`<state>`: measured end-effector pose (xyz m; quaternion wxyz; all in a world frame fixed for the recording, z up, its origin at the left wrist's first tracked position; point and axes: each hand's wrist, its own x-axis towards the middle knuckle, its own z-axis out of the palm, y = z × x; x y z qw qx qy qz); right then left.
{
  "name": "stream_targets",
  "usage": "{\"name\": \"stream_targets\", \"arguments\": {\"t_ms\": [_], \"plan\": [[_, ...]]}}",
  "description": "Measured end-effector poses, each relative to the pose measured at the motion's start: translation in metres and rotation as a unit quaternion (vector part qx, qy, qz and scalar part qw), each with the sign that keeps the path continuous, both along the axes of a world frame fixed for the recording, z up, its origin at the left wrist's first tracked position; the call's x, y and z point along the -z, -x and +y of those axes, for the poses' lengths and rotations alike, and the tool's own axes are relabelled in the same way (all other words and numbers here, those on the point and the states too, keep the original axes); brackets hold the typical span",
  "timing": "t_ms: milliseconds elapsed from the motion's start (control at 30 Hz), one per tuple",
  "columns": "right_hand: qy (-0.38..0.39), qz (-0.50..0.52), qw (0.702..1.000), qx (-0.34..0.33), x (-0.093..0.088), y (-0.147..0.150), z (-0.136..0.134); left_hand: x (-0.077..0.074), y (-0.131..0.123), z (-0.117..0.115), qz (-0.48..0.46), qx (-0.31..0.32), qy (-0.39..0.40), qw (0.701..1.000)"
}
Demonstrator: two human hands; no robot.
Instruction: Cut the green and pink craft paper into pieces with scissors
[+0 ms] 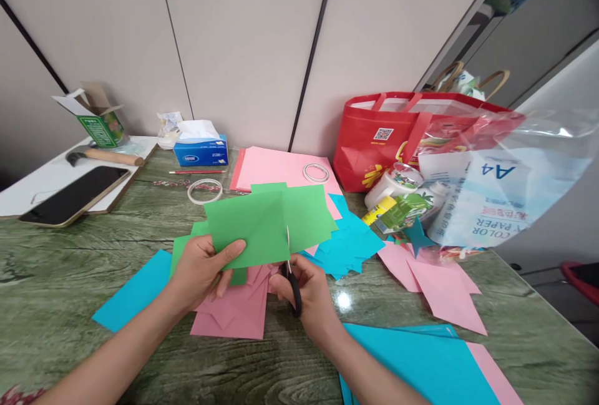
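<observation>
My left hand pinches a sheet of green paper at its lower left, thumb on top. Closed around the black handles of a pair of scissors, my right hand is at the sheet's lower edge. The blades point up and stand at the green paper, near its right side. More green paper lies behind the sheet. Under my hands are pink paper pieces, partly hidden by them. A blue paper strip lies to the left, and a pile of blue pieces to the right.
At the back stand a tissue box and a red bag. Tape rolls, a phone and a hammer lie on the left and middle. Blue sheets, pink pieces and a plastic paper packet are right.
</observation>
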<state>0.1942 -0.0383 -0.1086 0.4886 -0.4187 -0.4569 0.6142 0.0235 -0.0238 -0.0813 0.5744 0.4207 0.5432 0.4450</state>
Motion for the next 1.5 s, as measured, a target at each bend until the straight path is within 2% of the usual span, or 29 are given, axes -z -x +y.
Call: {"name": "stream_targets", "arguments": {"t_ms": [167, 467, 700, 1033, 1500], "plan": [[0.006, 0.001, 1.000, 0.005, -0.0019, 0.0008, -0.0004, -0.0033, -0.0012, -0.0037, 0.003, -0.004, 0.001, 1.000], [0.040, -0.004, 0.999, -0.007, -0.0006, 0.0020, -0.0014, 0.0020, 0.0022, -0.0023, 0.006, -0.008, 0.003, 1.000], [0.007, 0.072, 0.997, -0.034, -0.0056, 0.0010, -0.0012, -0.0007, -0.0028, -0.0077, -0.008, 0.023, 0.020, 0.999], [0.029, 0.077, 0.995, -0.050, -0.0040, -0.0017, -0.0019, -0.0056, -0.0029, -0.0074, -0.080, 0.041, 0.022, 0.996], [0.033, 0.029, 0.999, -0.025, -0.0028, -0.0020, 0.0005, -0.0032, -0.0003, -0.0058, -0.066, 0.033, 0.026, 0.997]]}}
